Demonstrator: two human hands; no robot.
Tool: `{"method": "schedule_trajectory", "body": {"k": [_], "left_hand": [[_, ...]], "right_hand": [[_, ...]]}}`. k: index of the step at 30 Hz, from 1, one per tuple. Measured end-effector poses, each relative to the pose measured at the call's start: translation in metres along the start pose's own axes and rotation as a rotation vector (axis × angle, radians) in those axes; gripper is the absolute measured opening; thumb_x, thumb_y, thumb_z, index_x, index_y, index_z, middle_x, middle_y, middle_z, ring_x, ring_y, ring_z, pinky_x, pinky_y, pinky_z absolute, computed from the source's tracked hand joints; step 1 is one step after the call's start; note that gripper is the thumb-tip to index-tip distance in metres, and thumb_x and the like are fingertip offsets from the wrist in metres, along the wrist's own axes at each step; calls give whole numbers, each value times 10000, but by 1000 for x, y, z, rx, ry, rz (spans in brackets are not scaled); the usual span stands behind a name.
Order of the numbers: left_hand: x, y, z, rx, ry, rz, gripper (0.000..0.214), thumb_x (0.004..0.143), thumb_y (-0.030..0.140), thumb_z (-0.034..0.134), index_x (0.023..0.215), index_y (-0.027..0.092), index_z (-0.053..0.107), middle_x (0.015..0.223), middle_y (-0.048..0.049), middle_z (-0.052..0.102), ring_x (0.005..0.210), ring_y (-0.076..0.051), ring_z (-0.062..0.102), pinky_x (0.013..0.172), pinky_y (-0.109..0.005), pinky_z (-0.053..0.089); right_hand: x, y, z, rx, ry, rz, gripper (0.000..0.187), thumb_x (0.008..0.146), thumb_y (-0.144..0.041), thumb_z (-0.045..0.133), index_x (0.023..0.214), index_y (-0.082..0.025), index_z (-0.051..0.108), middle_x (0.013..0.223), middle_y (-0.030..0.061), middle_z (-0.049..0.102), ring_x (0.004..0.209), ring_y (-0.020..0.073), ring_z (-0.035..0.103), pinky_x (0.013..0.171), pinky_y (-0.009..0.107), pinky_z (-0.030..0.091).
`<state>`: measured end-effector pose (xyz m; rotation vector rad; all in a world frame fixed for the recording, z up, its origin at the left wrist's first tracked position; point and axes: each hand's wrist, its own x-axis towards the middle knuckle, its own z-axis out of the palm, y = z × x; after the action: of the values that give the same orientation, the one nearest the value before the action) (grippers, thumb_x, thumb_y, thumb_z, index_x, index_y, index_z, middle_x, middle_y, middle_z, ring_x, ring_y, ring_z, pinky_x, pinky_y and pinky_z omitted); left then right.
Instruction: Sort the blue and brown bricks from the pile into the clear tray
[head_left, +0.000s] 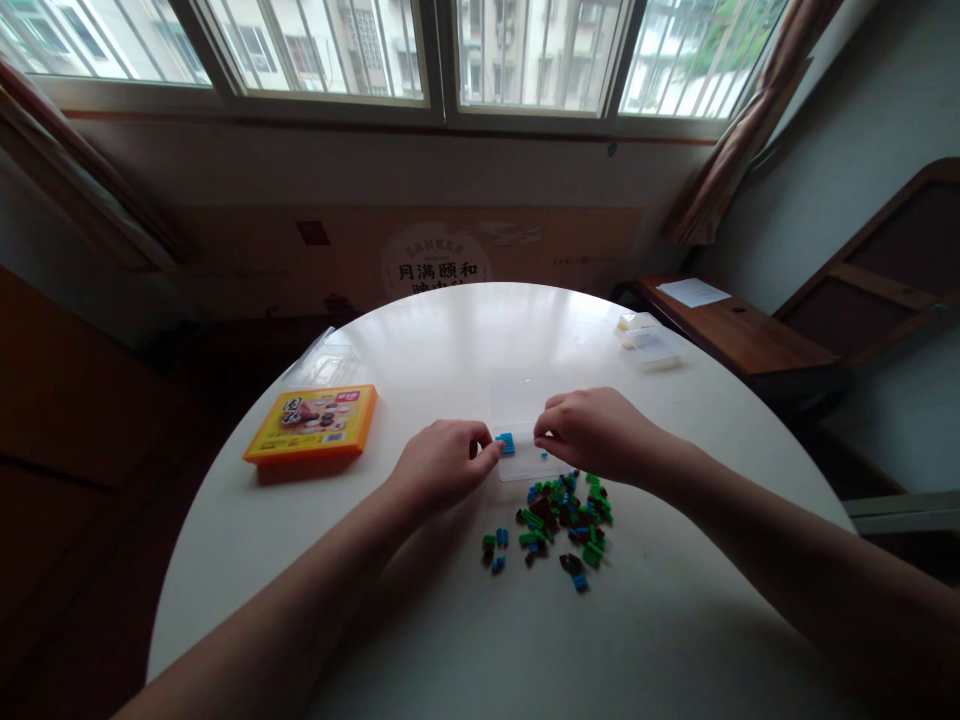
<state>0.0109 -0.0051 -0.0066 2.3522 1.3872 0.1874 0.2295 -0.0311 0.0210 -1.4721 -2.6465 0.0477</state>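
A shallow clear plastic box point(525, 468) lies on the table between my two hands, with a neat row of small blue bricks point(508, 443) at its left end. My left hand point(448, 455) is closed at that end, thumb and curled fingers on the edge of the blue row. Over the box's right side, my right hand point(596, 420) pinches what looks like a tiny blue brick, mostly covered by the fingertips. One loose blue piece point(544, 455) lies in the box below it. Nearer me spreads a pile of green, brown and blue bricks point(555, 515).
A yellow-orange game box point(311, 425) lies left on the round white table point(420, 640), with a clear plastic lid or tray point(330, 362) behind it. Clear containers point(649, 345) stand back right. Beyond the table's edge is a wooden desk point(757, 325) with paper point(691, 291).
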Motion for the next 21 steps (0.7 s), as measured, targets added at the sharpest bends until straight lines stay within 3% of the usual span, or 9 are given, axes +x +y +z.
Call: {"method": "schedule_trajectory", "body": {"k": [12,17,21], "left_hand": [[0,0,-1,8,-14,29,340,865,500,499,827,236,709,792,-33,707,691,-184,590,556,-272,329],[-1,-1,-1,-35,-30,22,353,870,516,491,838,241,710,798,-29,708,681,-178,593,546,-269,349],[-2,-1,-2,-45,-42,24,385,873,536,475,854,229,708,812,-43,710,689,-183,594,543,-266,354]], "right_hand": [[9,3,12,53,-48,-45,190,857,-210,575,771,-229,743,766,16,688,629,119,542,549,256,285],[3,9,17,196,27,-104,227,880,-171,561,865,-269,765,786,-1,682,618,98,550,566,239,328],[-5,20,19,245,153,-59,252,880,-167,548,969,-259,766,805,4,689,652,100,578,595,234,375]]}}
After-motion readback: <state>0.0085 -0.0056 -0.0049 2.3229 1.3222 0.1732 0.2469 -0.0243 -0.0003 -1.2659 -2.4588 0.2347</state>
